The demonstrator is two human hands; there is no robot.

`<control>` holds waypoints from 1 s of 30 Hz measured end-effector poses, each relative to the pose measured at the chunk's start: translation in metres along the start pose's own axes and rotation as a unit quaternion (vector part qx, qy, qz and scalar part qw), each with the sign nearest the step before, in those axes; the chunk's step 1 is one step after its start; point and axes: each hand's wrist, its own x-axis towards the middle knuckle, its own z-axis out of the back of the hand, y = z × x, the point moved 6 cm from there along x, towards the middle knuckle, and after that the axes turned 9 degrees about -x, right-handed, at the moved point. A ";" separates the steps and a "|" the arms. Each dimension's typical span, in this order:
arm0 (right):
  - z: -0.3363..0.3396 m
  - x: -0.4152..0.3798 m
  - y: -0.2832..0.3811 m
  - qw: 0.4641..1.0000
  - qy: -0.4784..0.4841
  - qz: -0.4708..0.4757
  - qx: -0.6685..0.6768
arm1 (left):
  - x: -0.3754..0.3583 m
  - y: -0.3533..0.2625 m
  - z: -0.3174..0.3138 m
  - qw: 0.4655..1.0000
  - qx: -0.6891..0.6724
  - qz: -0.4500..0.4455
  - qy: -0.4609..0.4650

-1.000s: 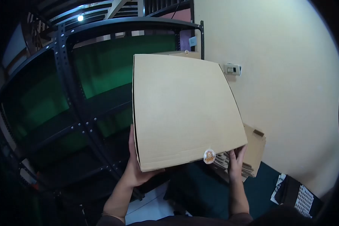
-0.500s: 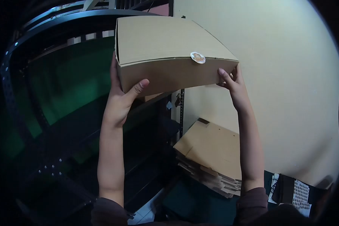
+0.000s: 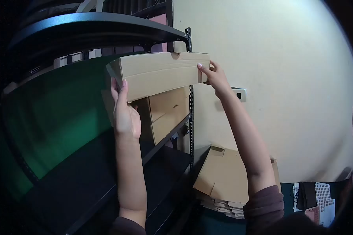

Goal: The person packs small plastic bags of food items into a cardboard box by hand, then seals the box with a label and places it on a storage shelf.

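Observation:
A brown cardboard box [image 3: 161,74] is held up between both my hands, just under the top board of a dark metal shelf rack [image 3: 102,23]. My left hand [image 3: 125,111] grips its near left corner from below, thumb against the front side. At the right end, my right hand [image 3: 215,78] is closed on the box, with the thumb on the front face and the other fingers behind. Below and behind it, a second cardboard box [image 3: 170,109] stands on the shelf. The held box hides the upper part of that second box.
A stack of flattened cardboard boxes [image 3: 223,172] lies low at the right. A socket [image 3: 240,95] is fixed to the pale wall [image 3: 294,78]. Papers and a dark folder [image 3: 306,196] lie at the lower right. A perforated upright post [image 3: 191,117] edges the rack.
The held box has moved away from me, in toward the rack, and turned so its side faces me; the sticker is out of sight. The second box on the shelf now shows more.

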 end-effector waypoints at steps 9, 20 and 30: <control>-0.054 0.037 -0.043 1.000 -0.009 -0.004 0.024 | 0.004 0.022 0.017 0.984 0.149 -0.091 0.024; -0.059 0.053 -0.056 0.996 -0.026 -0.028 0.082 | 0.002 0.026 0.013 0.942 0.287 -0.171 0.033; -0.060 0.089 -0.008 0.976 -0.044 0.090 0.194 | 0.002 0.028 0.017 0.936 0.288 -0.198 0.031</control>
